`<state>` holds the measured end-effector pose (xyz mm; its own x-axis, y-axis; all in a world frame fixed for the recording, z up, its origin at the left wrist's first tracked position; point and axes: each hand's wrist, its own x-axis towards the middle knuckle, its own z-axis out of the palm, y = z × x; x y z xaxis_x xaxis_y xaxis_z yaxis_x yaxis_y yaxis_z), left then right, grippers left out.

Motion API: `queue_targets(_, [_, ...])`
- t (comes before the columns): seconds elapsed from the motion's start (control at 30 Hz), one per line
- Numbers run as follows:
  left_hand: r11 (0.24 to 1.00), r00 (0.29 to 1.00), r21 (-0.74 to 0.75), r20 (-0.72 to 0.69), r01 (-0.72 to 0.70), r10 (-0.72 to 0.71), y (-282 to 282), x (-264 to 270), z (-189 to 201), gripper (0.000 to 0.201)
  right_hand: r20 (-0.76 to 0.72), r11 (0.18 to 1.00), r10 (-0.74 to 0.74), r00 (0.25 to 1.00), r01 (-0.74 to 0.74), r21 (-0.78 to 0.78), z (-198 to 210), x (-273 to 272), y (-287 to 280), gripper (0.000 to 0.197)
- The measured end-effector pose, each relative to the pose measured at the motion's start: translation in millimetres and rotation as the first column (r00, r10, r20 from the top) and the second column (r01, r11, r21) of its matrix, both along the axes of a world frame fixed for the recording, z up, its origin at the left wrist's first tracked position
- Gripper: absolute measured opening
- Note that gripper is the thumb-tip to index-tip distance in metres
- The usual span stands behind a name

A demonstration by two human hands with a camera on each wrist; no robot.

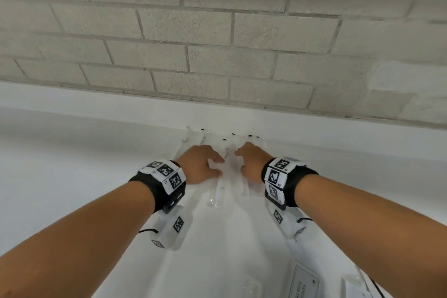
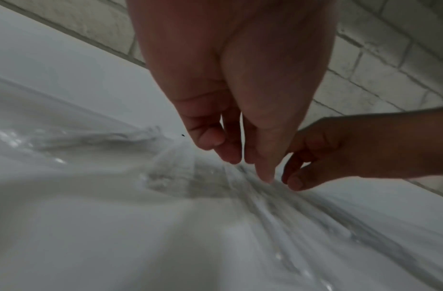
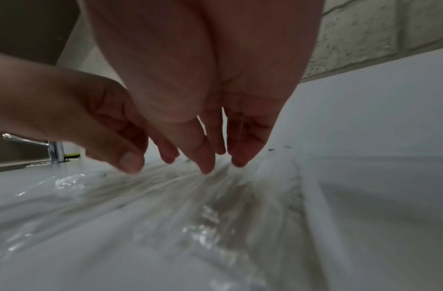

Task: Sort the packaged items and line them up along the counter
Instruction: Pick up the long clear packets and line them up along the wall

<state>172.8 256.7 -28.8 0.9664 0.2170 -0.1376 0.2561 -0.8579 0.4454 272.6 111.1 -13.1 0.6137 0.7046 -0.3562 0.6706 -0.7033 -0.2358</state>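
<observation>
A wall of pale grey blocks (image 1: 217, 31) fills the upper part of the head view, and below it runs a white counter (image 1: 72, 152) with a low white upstand at its back. Two bare forearms reach forward over the counter, each wearing a black wristband (image 1: 159, 189) set with square black-and-white markers. On the counter, close to the upstand, lies a cluster of long, narrow packaged items (image 1: 219, 191) in clear wrap, side by side and running away from the person, their far ends showing small dark marks; the wrap is blurred and streaked in both wrist views, so the contents cannot be told. More clear packets lie nearer the person, one under each forearm, and a packet with a printed label (image 1: 303, 280) lies at the lower right. The left hand (image 1: 199, 164) sits palm down over the left part of the cluster, its fingers loosely bent and pointing downward, the fingertips (image 2: 265, 175) touching or just above the wrap; it grips nothing that can be seen. The right hand (image 1: 252, 161) is just beside it over the right part, its fingers nearly straight and slightly spread, the tips (image 3: 206, 167) at the wrap's surface, with nothing pinched between them. The two hands are near each other, thumbs facing. In the right wrist view a chrome tap (image 3: 55, 151) stands far off along the counter.
</observation>
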Motion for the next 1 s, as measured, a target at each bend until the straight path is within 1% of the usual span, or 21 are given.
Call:
queue_targets(0.03, [0.999, 0.999, 0.027, -0.044, 0.025, -0.024, -6.4, 0.9, -3.6, 0.038, -0.005, 1.0, 0.013, 1.0, -0.013, -0.024, -0.9, -2.5, -2.0, 0.055])
queue_targets(0.1, [0.998, 0.996, 0.062, -0.083, 0.024, -0.019, -12.6, 3.2, -8.9, 0.042, -0.01, 0.999, 0.024, 1.0, -0.025, -0.048, -2.8, -6.5, -2.6, 0.054])
queue_targets(0.2, [0.996, 0.996, 0.074, -0.079, -0.047, 0.052, -10.6, 7.2, -10.4, 0.045, -0.012, 0.998, 0.042, 0.999, -0.043, -0.047, -7.0, -9.0, 2.6, 0.054])
queue_targets(0.33, [0.989, 0.992, 0.101, -0.065, -0.104, 0.111, -7.7, 13.5, -10.0, 0.047, -0.006, 0.999, 0.044, 0.999, -0.044, 0.023, -10.4, -9.2, 9.2, 0.052])
queue_targets(0.47, [0.983, 0.989, 0.137, -0.064, -0.122, 0.131, -5.7, 20.4, -12.5, 0.046, 0.017, 0.997, 0.021, 1.0, -0.023, 0.07, -15.4, -7.4, 15.2, 0.05])
queue_targets(0.77, [0.975, 0.983, 0.159, -0.077, -0.154, 0.168, 0.1, 22.5, -13.9, 0.044, 0.03, 0.994, -0.073, 0.997, 0.07, 0.083, -24.7, 1.2, 21.8, 0.05])
queue_targets(0.9, [0.976, 0.982, 0.157, -0.086, -0.152, 0.166, 0.2, 21.6, -11.5, 0.044, 0.019, 0.994, -0.078, 0.997, 0.076, 0.077, -24.2, 3.5, 23.3, 0.052])
queue_targets(1.0, [0.977, 0.983, 0.162, -0.096, -0.137, 0.154, 0.4, 20.7, -10.9, 0.045, 0.025, 0.994, -0.069, 0.997, 0.067, 0.089, -25.5, 2.0, 22.2, 0.048])
